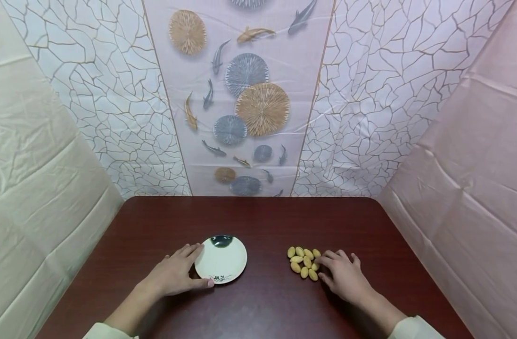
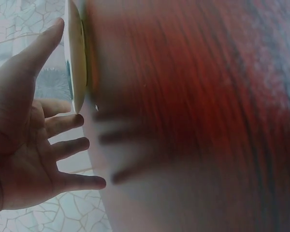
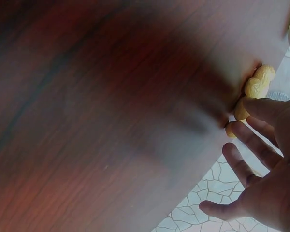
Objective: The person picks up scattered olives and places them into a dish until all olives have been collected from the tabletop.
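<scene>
Now left hand (image 1: 176, 272) at plate (image 1: 221, 262), right hand (image 1: 345, 277) at yellow ovals (image 1: 307, 262), both spread, empty

No readable text, labels, brands or numbers.

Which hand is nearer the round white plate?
Left. The left hand is at the left edge of the plate; the right hand is away to its right, by the yellow pieces.

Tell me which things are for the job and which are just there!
Probably for the job:
plate, by the left hand
small yellow pieces, maybe nuts, by the right hand

Just there:
table, underneath
fish-patterned cloth, behind
plain cloth, at the sides
</scene>
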The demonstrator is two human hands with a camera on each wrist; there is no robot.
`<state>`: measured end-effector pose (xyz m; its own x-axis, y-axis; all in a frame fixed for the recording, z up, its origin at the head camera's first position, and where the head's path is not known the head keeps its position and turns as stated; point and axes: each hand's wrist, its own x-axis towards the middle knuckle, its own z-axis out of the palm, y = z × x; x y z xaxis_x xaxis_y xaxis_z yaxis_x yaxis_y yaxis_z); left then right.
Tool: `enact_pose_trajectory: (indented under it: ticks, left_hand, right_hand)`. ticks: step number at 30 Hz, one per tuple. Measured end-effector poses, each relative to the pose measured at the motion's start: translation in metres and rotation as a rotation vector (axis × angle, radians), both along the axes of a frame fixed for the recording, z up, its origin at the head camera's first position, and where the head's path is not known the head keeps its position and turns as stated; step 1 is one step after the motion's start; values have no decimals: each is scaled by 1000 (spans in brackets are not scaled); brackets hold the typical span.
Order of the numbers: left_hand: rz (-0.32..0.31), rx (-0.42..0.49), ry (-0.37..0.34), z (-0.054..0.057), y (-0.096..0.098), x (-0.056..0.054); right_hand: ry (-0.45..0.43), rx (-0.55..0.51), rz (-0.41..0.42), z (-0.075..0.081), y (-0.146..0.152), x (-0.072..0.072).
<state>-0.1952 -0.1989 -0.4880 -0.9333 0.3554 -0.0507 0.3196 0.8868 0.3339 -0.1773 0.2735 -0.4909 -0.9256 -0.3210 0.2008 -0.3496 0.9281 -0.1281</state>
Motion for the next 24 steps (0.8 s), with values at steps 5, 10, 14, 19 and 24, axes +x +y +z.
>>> enact_pose_trajectory:
  ticks: [5, 10, 14, 19, 24]
  left_hand:
    - [8, 12, -10, -3, 0, -1]
    - [21, 11, -21, -4, -1, -2]
    - [28, 14, -29, -4, -1, -1]
    - [34, 27, -36, -4, -1, -1]
    - [25, 58, -50, -5, -1, -1]
  right_hand:
    - [24, -2, 9, 0, -2, -1]
    - [36, -2, 9, 0, -3, -3]
    - [37, 2, 8, -2, -2, -5]
    - [50, -12, 3, -4, -3, -6]
    - [53, -31, 0, -6, -4, -6]
